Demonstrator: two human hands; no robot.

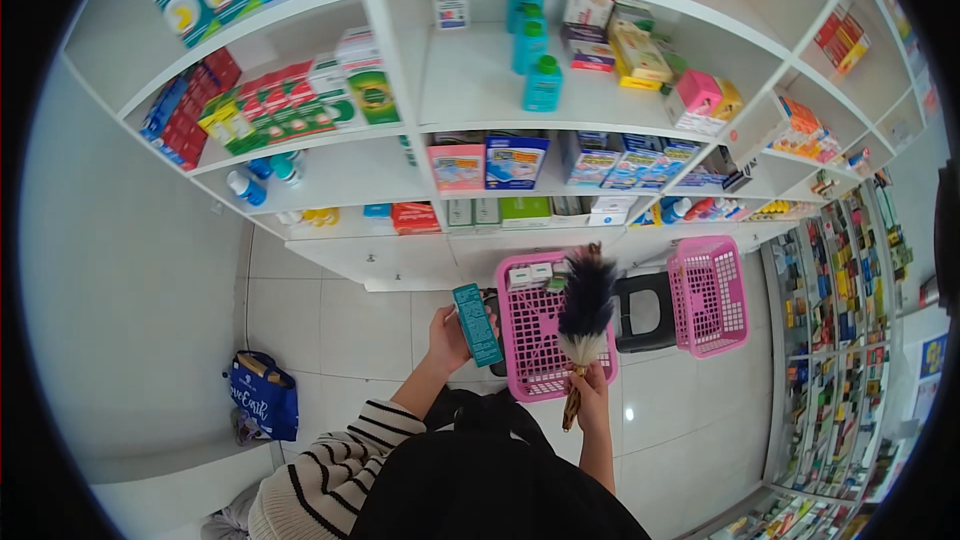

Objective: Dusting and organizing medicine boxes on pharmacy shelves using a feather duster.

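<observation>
My left hand (450, 335) grips a slim teal box (476, 325) with fine printing, held upright beside a pink plastic basket (522, 373). The basket has a few small white and green boxes (530, 276) at its far end. In my right hand (590, 390) is the handle of a feather duster (586, 295), whose dark plume and pale base hang over the basket's right part.
White shelves (600, 120) ahead hold packages and bottles. A second pink basket (738, 300) sits right, beside a dark seat (640, 340). A blue bag (260, 400) stands left by the wall (150, 290). Densely stocked shelving (830, 340) runs along the right.
</observation>
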